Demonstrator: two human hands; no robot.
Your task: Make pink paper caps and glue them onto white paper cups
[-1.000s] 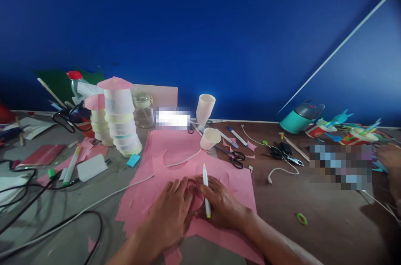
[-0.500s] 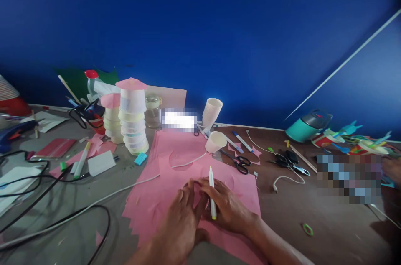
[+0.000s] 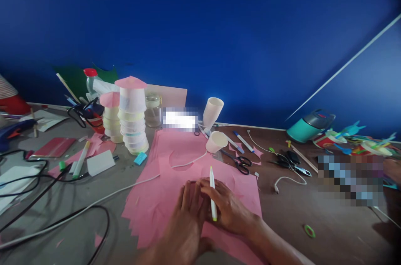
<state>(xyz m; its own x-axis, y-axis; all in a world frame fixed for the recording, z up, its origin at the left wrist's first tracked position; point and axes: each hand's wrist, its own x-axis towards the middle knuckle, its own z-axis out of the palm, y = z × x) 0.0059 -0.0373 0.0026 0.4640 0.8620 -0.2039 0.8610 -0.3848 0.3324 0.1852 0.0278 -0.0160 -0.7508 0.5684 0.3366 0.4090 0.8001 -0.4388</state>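
Observation:
My left hand [image 3: 186,221] lies on a spread of pink paper sheets [image 3: 150,198], its fingers stretched forward and its thumb out toward the right. Beside it, my right hand [image 3: 230,208] is bent over the same paper. A slim white marker [image 3: 213,198] with yellow ends stands between the right hand's fingers, pointing away from me. What lies under the right palm is hidden. Ahead of both hands, a white paper cup [image 3: 216,142] rests tipped on the paper, with black-handled scissors [image 3: 242,162] to its right.
Stacked paper cups [image 3: 133,121] topped with pink cones stand at the left. A white cable [image 3: 125,189] crosses the paper. Keys [image 3: 286,160], a green ring [image 3: 309,230] and a teal container [image 3: 302,127] are on the right. A person's hand [image 3: 393,171] shows at the right edge.
My left hand has drawn slightly back toward me, and its fingers have straightened. The right hand keeps the marker in nearly the same place.

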